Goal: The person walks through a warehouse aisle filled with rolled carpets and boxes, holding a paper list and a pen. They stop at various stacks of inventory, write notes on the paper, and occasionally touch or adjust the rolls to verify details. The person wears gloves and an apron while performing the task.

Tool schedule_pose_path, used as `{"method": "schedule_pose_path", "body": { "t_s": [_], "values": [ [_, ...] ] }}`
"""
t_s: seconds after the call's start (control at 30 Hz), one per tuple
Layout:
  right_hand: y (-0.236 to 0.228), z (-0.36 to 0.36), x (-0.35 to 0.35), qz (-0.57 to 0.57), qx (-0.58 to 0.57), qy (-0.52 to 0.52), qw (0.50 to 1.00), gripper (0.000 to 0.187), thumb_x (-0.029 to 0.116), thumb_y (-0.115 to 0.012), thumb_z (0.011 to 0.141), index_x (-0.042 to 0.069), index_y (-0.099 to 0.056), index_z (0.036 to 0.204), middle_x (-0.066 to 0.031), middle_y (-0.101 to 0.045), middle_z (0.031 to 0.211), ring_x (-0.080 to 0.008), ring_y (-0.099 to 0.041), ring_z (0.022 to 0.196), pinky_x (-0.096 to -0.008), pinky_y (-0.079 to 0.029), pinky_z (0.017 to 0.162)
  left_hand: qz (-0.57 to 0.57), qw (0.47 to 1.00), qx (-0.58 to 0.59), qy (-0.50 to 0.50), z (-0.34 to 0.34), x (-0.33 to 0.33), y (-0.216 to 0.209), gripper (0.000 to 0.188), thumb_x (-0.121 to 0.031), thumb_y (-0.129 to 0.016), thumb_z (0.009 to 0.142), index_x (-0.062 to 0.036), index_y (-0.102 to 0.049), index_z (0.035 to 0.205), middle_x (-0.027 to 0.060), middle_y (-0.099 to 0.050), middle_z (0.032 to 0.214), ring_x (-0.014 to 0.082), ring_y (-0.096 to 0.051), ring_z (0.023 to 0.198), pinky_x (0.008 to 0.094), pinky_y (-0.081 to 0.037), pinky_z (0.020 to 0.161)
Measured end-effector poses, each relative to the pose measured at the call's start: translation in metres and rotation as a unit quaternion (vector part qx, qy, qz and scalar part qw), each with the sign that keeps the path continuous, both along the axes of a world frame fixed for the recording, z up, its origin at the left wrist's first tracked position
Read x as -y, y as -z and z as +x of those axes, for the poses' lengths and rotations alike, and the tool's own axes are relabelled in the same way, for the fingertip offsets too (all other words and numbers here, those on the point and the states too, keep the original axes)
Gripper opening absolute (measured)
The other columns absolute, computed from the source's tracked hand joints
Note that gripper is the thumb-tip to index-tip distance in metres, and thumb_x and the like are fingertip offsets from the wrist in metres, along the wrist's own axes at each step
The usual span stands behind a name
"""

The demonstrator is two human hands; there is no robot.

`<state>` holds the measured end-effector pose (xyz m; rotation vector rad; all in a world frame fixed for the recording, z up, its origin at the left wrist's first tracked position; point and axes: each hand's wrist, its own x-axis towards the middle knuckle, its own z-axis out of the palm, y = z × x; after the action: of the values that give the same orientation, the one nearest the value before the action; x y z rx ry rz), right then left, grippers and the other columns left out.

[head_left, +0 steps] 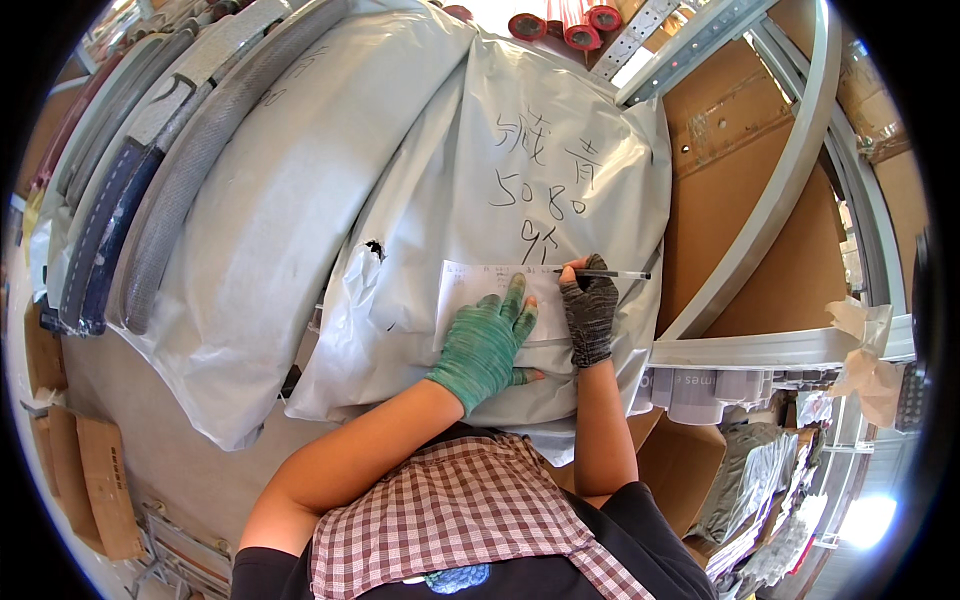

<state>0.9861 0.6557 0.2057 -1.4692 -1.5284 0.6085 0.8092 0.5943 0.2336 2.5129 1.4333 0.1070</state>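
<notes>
A white sheet of paper (455, 300) with rows of small handwriting lies on a large package wrapped in silvery plastic (430, 170), which has big dark handwriting across it. My left hand (480, 345), in a green fingerless glove, rests spread on the sheet and presses it against the wrap. In a dark grey fingerless glove, my right hand (590, 305) grips a black pen (625, 274) by the sheet's upper right edge. The pen lies nearly level, its rear end pointing right and its tip near the top lines of writing. A small torn hole (374, 249) shows in the wrap.
Another wrapped package (270, 200) and several rolled fabrics (150, 220) stand at the left. To the right, a metal rack (780, 347) holds cardboard boxes (730, 140). An open carton (680, 465) sits below it, beside bagged goods (740, 480). Flattened cardboard (105, 485) is at lower left.
</notes>
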Motion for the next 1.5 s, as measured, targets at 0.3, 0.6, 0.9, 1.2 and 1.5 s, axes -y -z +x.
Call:
{"method": "schedule_pose_path", "body": {
  "t_s": [0.3,0.6,0.9,1.2,1.5],
  "values": [
    [-0.019,-0.007,-0.002,0.112,0.013,0.062,0.992,0.014,0.015,-0.052,0.092,0.002,-0.056,0.095,-0.0074,-0.058,0.078,-0.0172,-0.055,0.072,-0.0292,-0.045,0.069,0.011,1.000,-0.003,0.000,0.000,0.004,-0.004,0.092,-0.070,-0.053,0.071,-0.0086,-0.038,0.137,0.0161,-0.027,0.145,0.0247,-0.049,0.101,0.0392,-0.044,0.078],
    [-0.026,0.002,0.009,0.068,0.286,-0.034,0.955,0.022,0.008,-0.067,0.074,0.003,-0.052,0.089,-0.0164,-0.058,0.077,-0.0368,-0.056,0.075,-0.0412,-0.046,0.070,0.068,0.997,0.040,-0.027,-0.006,0.029,0.010,0.076,-0.051,-0.060,0.076,-0.0039,-0.041,0.133,0.0192,-0.034,0.140,0.0275,-0.046,0.106,0.0379,-0.043,0.084],
    [-0.012,0.005,0.032,0.082,0.159,0.010,0.984,0.025,-0.003,-0.063,0.077,0.006,-0.043,0.088,-0.0081,-0.048,0.078,-0.0190,-0.046,0.069,-0.0304,-0.042,0.068,0.013,0.947,0.304,0.103,-0.045,0.140,0.014,0.051,-0.035,-0.060,0.080,-0.0071,-0.053,0.121,0.0159,-0.058,0.111,0.0295,-0.056,0.098,0.0394,-0.043,0.089],
    [-0.076,-0.132,0.167,-0.057,-0.130,-0.300,0.943,0.027,0.011,-0.060,0.080,0.010,-0.034,0.087,-0.0008,-0.037,0.079,-0.0112,-0.036,0.076,-0.0233,-0.032,0.072,-0.369,0.571,0.718,-0.153,-0.114,0.247,0.053,0.080,-0.022,-0.067,0.083,-0.0083,-0.016,0.144,0.0161,-0.039,0.136,0.0239,-0.048,0.115,0.0386,-0.042,0.094],
    [-0.003,-0.150,0.259,-0.420,-0.151,-0.542,0.712,0.039,0.005,-0.070,0.075,0.014,-0.033,0.084,-0.0001,-0.043,0.074,-0.0124,-0.044,0.069,-0.0270,-0.042,0.068,-0.165,0.123,0.950,-0.236,-0.061,0.361,0.107,0.067,-0.032,-0.061,0.088,-0.0018,-0.030,0.139,0.0111,-0.047,0.129,0.0188,-0.045,0.116,0.0333,-0.038,0.098]
  ]
}}
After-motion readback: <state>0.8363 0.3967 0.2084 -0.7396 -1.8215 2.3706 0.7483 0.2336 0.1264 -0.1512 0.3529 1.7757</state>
